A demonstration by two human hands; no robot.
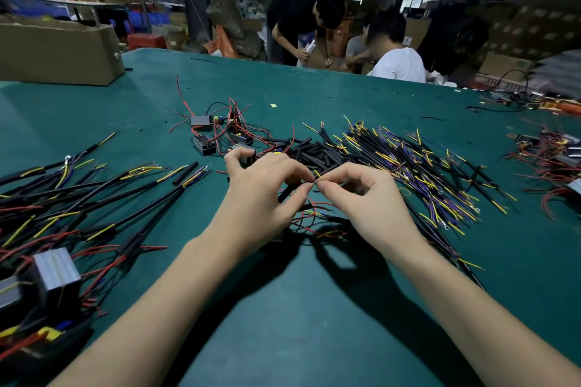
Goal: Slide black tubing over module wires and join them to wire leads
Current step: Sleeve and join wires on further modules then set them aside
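At nine o'clock on the green table (314, 308) lie finished assemblies (94, 198): long black-sleeved leads with yellow and purple tips, red wires, and a ribbed grey module (55, 265) at the near left edge. Toward eleven o'clock, loose small black modules (201, 120) trail thin red wires.

At centre, the left hand (264, 195) curls its thumb and forefinger into a pinch on a fine wire end, a short length of black tubing (287, 192) showing just beneath its fingers. The right hand (361, 198) meets it fingertip to fingertip, pinching the opposing bare end — the joint (315, 182) sits between the two pinches, the wires running roughly nine to three o'clock. I judge the ends are being twisted together; the tubing lies on the left hand's side, so that hand is nearer to slide it.

Beyond, at twelve o'clock, sits a heap of cut matte black tubing pieces (314, 152); at two o'clock a splayed pile of wire leads (424, 173).
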